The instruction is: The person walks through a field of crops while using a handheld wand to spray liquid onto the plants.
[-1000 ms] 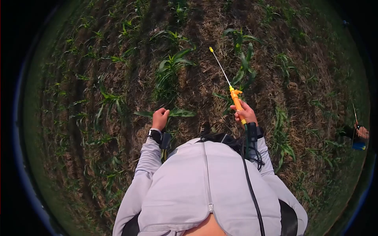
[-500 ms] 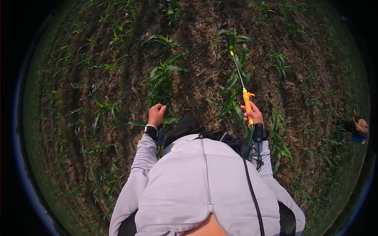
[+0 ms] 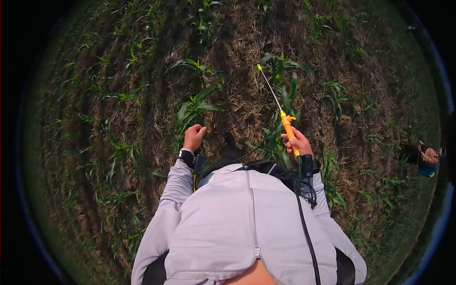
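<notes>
While gripped in the right hand, slants forward and leftward: orange-handled spray wand with thin metal lance, yellow tip beside a young green maize plant. Left hand loosely curled, empty, well apart, over dry straw-covered soil.

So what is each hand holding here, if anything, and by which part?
The right hand grips the sprayer wand by its orange handle, the thin lance pointing ahead over the plants. The left hand is loosely curled and holds nothing.
</notes>
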